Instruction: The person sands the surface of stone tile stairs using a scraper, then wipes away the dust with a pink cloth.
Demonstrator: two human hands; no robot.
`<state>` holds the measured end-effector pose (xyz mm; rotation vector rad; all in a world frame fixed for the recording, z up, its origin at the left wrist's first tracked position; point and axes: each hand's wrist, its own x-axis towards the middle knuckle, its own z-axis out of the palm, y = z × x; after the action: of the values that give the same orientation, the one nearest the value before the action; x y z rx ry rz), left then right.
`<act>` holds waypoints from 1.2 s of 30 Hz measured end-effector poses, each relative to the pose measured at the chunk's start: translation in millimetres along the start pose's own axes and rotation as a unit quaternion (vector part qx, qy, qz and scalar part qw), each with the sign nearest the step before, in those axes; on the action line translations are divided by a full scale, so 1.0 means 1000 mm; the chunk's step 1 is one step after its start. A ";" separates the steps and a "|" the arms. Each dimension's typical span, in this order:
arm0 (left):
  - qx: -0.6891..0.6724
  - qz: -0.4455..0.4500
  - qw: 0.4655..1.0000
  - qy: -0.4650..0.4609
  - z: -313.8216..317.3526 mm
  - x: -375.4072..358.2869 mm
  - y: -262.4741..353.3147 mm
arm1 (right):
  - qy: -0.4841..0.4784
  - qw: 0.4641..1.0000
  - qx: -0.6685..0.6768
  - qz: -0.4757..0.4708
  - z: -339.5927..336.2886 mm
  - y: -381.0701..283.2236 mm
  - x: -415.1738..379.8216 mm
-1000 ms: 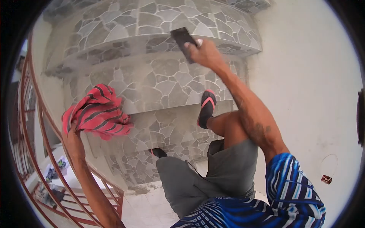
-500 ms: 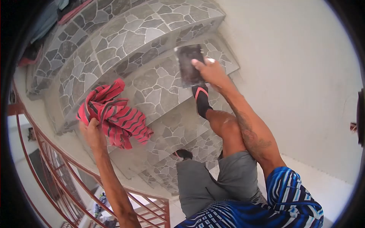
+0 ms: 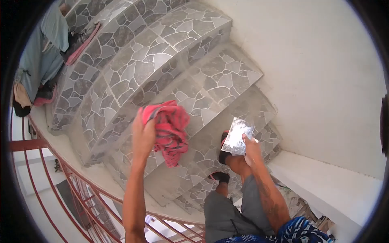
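My left hand (image 3: 142, 135) is closed on a bunched pink cloth (image 3: 170, 131) with dark wavy stripes, held over a stone-patterned step. The cloth hangs down from the fingers and is slightly blurred. In my right hand (image 3: 253, 149), gripped at its lower right edge with the thumb on top, is a flat rectangular plate (image 3: 237, 135). Its face looks shiny and silvery, with darker blotches near the borders. The plate is above my foot (image 3: 224, 156) and partly covers it.
Curved stairs (image 3: 142, 56) with a grey stone pattern rise to the upper left. A reddish-brown metal railing (image 3: 87, 190) curves along the left, and a pale wall (image 3: 316, 81) borders the right. Light blue fabric (image 3: 54, 30) and pink-and-dark items lie at the upper left.
My left hand has moved right with the cloth. My right hand has drawn the plate down and closer to me; its face, dark before, now looks bright. The view has shifted, and my feet are lower down.
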<state>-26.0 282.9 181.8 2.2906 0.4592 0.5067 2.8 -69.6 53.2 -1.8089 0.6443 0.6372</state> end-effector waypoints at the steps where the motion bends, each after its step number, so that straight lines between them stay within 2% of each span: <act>1: -0.033 -0.003 0.998 -0.051 0.011 0.015 0.012 | -0.027 0.993 0.117 0.005 0.003 -0.011 -0.003; 2: -0.066 -0.004 0.993 -0.100 0.023 0.031 0.027 | -0.002 0.993 0.119 -0.015 0.007 -0.014 0.007; 4: -0.051 0.052 0.993 -0.096 0.053 0.055 0.050 | 0.047 0.990 0.118 -0.062 0.010 -0.024 0.035; 5: -0.090 0.034 0.988 -0.124 0.066 0.069 0.062 | 0.066 0.996 0.033 -0.043 0.005 -0.048 0.042; 6: -0.128 0.014 0.979 -0.155 0.076 0.082 0.070 | 0.069 0.995 0.036 -0.057 0.002 -0.072 0.045; 8: -0.055 0.023 0.978 -0.202 0.098 0.114 0.071 | 0.075 0.993 0.043 -0.081 -0.002 -0.112 0.058; 11: 0.075 0.026 0.965 -0.252 0.124 0.144 0.063 | 0.102 0.982 0.062 -0.148 0.001 -0.128 0.103; 15: 0.219 -0.008 0.918 -0.330 0.151 0.160 0.026 | 0.097 0.987 -0.045 -0.117 0.004 -0.137 0.139; 17: 0.228 -0.034 0.907 -0.353 0.158 0.165 0.011 | 0.099 0.985 -0.114 -0.082 0.003 -0.131 0.161; 18: 0.232 -0.047 0.901 -0.364 0.160 0.167 0.010 | 0.100 0.988 -0.091 -0.081 0.002 -0.137 0.165; 20: 0.230 -0.057 0.898 -0.371 0.162 0.173 0.007 | 0.096 0.992 -0.039 -0.070 0.005 -0.146 0.170; 24: 0.222 -0.054 0.882 -0.413 0.169 0.191 0.014 | 0.112 0.988 -0.043 -0.095 -0.001 -0.144 0.187; 27: 0.203 -0.069 0.888 -0.407 0.181 0.198 0.021 | 0.115 0.988 -0.050 -0.087 0.006 -0.132 0.197; 29: 0.183 -0.052 0.894 -0.405 0.194 0.199 0.017 | 0.091 0.993 -0.036 -0.064 0.014 -0.110 0.197; 32: 0.180 -0.028 0.897 -0.403 0.205 0.211 0.014 | 0.075 0.994 -0.053 -0.050 0.017 -0.112 0.180; 36: 0.101 -0.030 0.915 -0.390 0.217 0.236 0.002 | 0.107 0.993 0.024 -0.049 0.020 -0.110 0.193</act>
<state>281.6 263.8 93.7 2.4270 0.1762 -0.5144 214.2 -43.0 -13.1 -1.8664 0.7009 0.3617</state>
